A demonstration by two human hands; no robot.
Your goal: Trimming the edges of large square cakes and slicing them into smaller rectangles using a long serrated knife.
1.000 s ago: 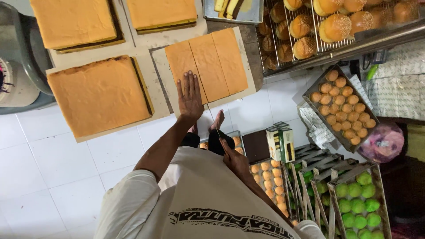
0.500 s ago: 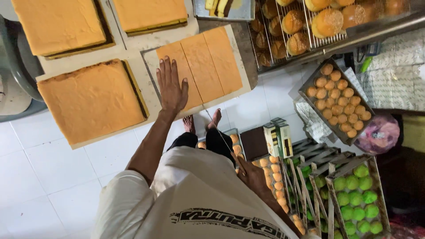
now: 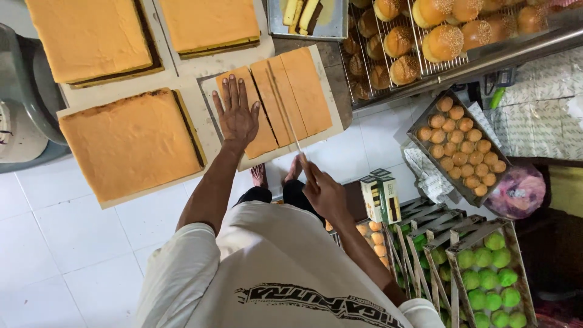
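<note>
The left hand [image 3: 237,118] lies flat, fingers spread, on the sliced orange cake [image 3: 285,97] on the table, the right hand [image 3: 325,193] closed around a long knife [image 3: 290,121]; three slabs [image 3: 130,140] look uncut

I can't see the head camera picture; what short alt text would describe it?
Seen from above, a person's left hand presses flat on an orange sheet cake cut into strips, while the right hand holds a long knife over it. Uncut cakes, racks of buns and trays of green pastries surround them.
</note>
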